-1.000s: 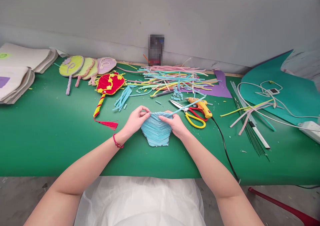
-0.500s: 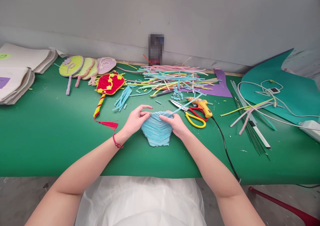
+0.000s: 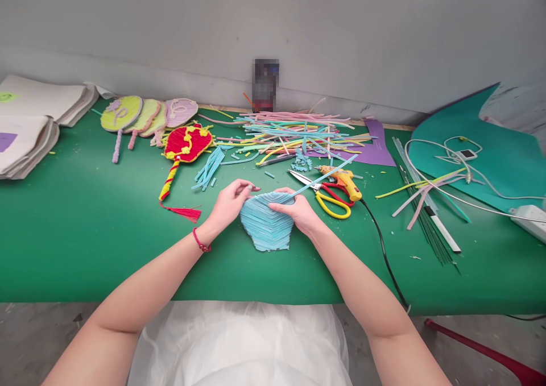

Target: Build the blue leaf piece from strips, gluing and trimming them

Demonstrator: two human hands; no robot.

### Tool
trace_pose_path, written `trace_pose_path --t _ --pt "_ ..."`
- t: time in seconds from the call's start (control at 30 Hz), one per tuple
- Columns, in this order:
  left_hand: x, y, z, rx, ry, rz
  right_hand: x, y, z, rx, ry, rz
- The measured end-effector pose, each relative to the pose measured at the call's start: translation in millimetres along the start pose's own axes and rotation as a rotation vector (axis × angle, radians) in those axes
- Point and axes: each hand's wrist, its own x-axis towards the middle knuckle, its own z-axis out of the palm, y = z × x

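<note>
A light blue panel [image 3: 268, 227] covered in slanting rows of pipe cleaner sits in front of me. My right hand [image 3: 301, 211] grips its right side, thumb on top and fingers behind. A long blue pipe cleaner [image 3: 324, 175] runs from the panel's top edge by that hand, slanting up to the right. At the panel's upper left corner, my left hand [image 3: 234, 203] has its thumb and fingers pinched together. Whatever is between those fingertips is too small to make out. Yellow and red-handled scissors [image 3: 335, 204] and a yellow glue gun [image 3: 347, 182] lie right of the panel.
Behind lies a heap of coloured pipe cleaners [image 3: 290, 130], with cut blue pieces [image 3: 209, 167] nearer. A red fan [image 3: 187, 142] with a tassel and several pastel fans [image 3: 123, 113] are at left. Wires [image 3: 430, 232], a white cable [image 3: 490, 187] and teal sheet [image 3: 426, 130] occupy the right.
My left hand has shifted slightly left, its fingers now drawn in toward the thumb. My right thumb has slid a little left, and the loose pipe cleaner's end reaches farther up and right.
</note>
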Motion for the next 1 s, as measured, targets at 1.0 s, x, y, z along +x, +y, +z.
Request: trace_pose_path --t 1.0 --pt "-2 5 -4.6 0.052 0.079 0.034 0 -1 -4 0.011 -0.008 -0.005"
